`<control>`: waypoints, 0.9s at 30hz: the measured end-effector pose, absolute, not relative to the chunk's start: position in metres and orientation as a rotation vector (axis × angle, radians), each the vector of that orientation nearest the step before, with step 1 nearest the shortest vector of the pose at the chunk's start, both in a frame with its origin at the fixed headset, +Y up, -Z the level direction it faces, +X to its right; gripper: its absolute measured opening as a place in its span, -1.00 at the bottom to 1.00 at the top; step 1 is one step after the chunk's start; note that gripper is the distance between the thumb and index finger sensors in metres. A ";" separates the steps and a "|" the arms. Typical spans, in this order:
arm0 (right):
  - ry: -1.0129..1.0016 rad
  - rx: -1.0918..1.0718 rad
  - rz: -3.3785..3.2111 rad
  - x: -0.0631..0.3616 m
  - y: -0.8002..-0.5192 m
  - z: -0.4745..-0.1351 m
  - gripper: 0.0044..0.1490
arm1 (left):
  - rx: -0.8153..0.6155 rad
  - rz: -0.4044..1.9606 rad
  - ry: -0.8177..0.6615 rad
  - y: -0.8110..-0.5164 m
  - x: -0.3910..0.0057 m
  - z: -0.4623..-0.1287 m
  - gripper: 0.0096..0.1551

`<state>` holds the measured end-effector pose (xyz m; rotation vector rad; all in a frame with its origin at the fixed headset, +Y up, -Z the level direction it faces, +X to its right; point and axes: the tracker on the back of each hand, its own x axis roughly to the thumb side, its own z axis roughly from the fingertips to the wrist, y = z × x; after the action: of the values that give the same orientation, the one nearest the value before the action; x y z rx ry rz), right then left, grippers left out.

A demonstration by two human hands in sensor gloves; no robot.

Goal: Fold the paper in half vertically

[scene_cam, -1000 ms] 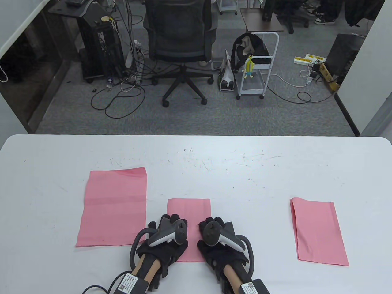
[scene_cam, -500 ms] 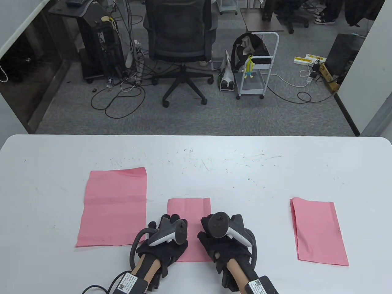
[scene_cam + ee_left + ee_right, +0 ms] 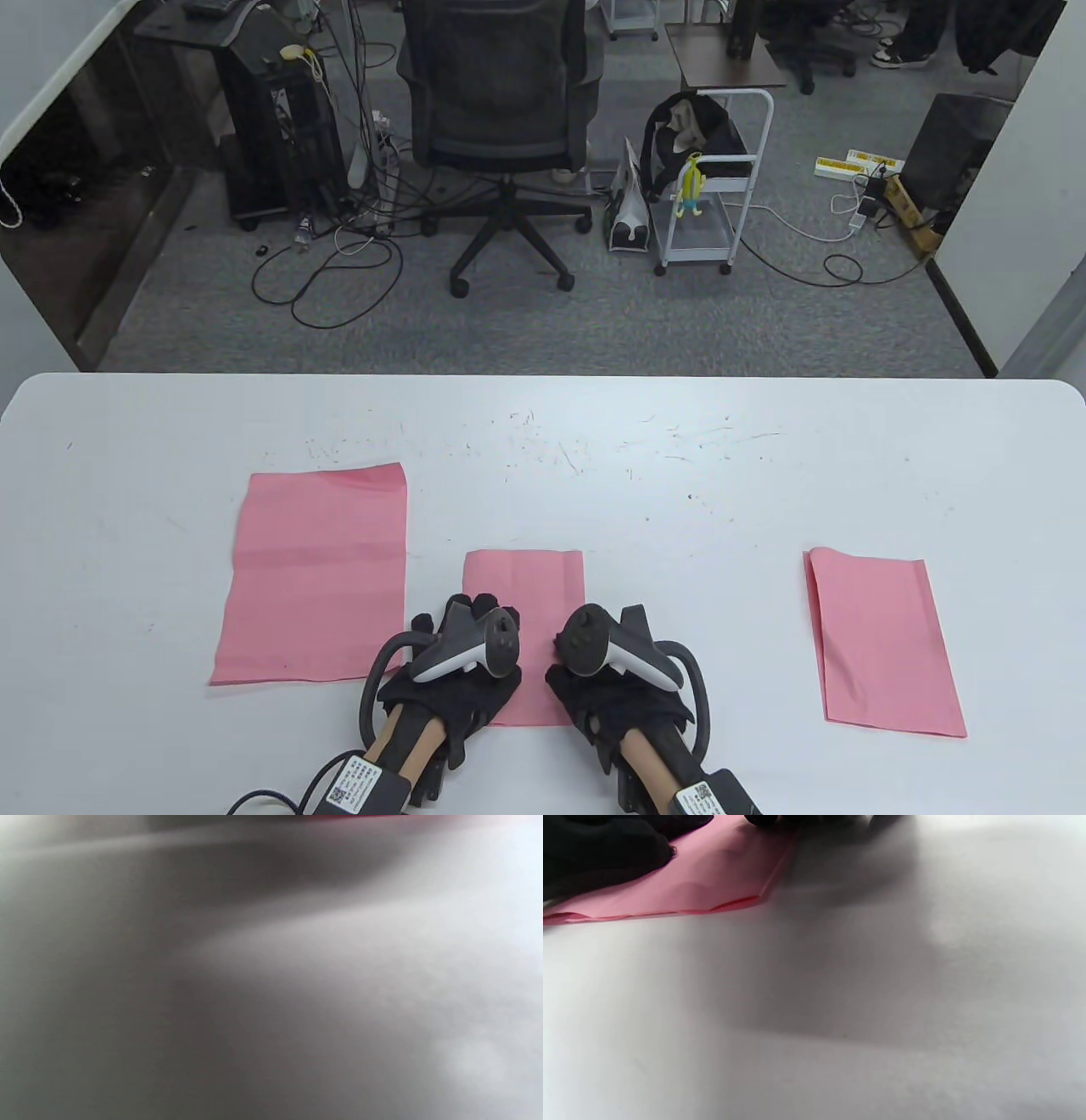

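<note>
A pink paper [image 3: 526, 577], folded into a narrow upright strip, lies on the white table [image 3: 543, 424] near the front middle. My left hand [image 3: 471, 615] rests on its lower left part, fingers pointing away from me. My right hand [image 3: 611, 679] rests on its lower right edge, with most of the fingers hidden under the tracker. In the right wrist view the black glove [image 3: 598, 849] presses on the paper [image 3: 712, 878] beside its doubled edge. The left wrist view is blurred and shows only table and a thin red strip [image 3: 360, 816].
A larger pink sheet [image 3: 314, 577] lies flat to the left of my hands. Another folded pink sheet [image 3: 882, 645] lies to the right. An office chair [image 3: 501, 110] and a small cart [image 3: 713, 187] stand on the floor beyond the table's far edge.
My right hand shifted slightly right and forward along the paper's right edge, then drew back toward me. My left hand has not moved. The paper stays in place.
</note>
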<state>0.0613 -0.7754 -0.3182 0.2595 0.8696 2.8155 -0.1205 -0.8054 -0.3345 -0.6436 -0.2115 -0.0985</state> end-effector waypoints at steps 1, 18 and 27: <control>0.887 0.239 2.803 0.061 -0.776 -0.321 -0.22 | -0.642 -0.099 -0.212 -0.805 -0.121 -0.335 -0.10; 0.916 0.044 2.785 0.047 -0.784 -0.390 -0.18 | -0.630 -0.096 -0.218 -0.806 -0.121 -0.334 -0.10; 0.872 0.010 2.792 0.045 -0.783 -0.411 -0.21 | -0.629 -0.096 -0.218 -0.806 -0.121 -0.334 -0.10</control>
<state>0.0453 -0.7826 -0.4109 0.0097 0.8720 2.7917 -0.1208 -0.8063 -0.3339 -0.6287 -0.2183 -0.0960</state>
